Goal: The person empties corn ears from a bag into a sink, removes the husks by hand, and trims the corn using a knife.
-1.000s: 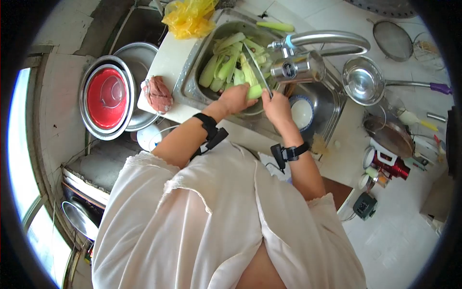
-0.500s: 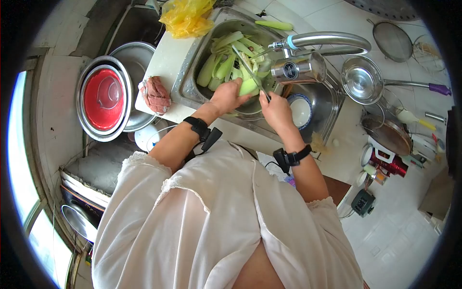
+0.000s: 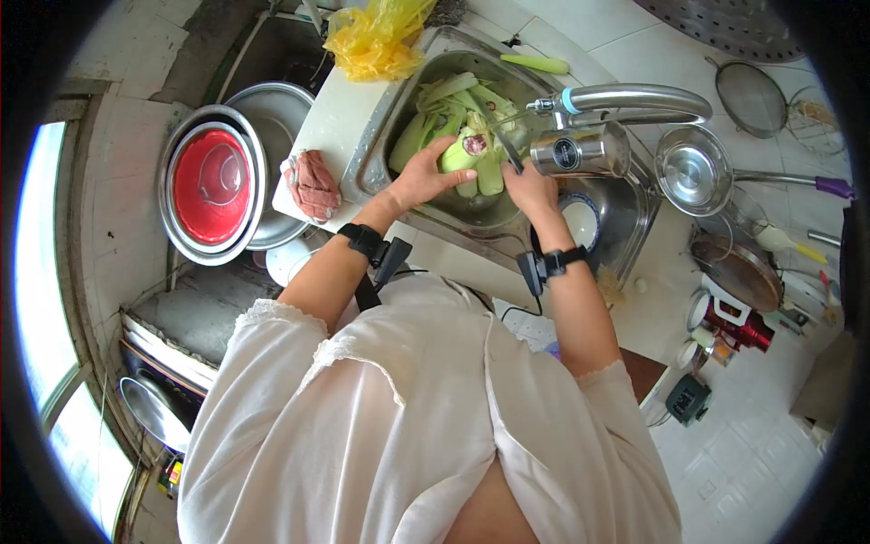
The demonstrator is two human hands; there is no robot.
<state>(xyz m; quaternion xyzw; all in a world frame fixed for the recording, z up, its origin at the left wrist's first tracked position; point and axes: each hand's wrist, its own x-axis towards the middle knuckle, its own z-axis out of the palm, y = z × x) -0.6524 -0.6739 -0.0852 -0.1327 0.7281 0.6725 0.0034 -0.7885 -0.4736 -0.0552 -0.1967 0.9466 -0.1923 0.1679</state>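
My left hand (image 3: 430, 177) is closed round a thick, pale green vegetable stalk (image 3: 455, 159) over the sink basin (image 3: 403, 109). Its reddish-brown cut end faces up. In my right hand (image 3: 533, 189) is a knife (image 3: 507, 145), gripped by the handle, its blade pointing up and left beside the stalk. Part of the blade is lost among the greens. Below both hands, more green stalks and loose leaves (image 3: 453, 88) fill the basin.
The faucet (image 3: 634, 93) and a steel cylinder (image 3: 580, 150) overhang the sink's right side. A white bowl (image 3: 580, 222) sits in the right basin. A pink cloth (image 3: 313, 186), yellow plastic bag (image 3: 376, 41), red bowl (image 3: 213, 186) and single green stalk (image 3: 535, 63) lie around.
The stalk in my left hand has turned so its cut end now shows upward. My right hand and the knife have shifted slightly right. The whole view has shifted a little.
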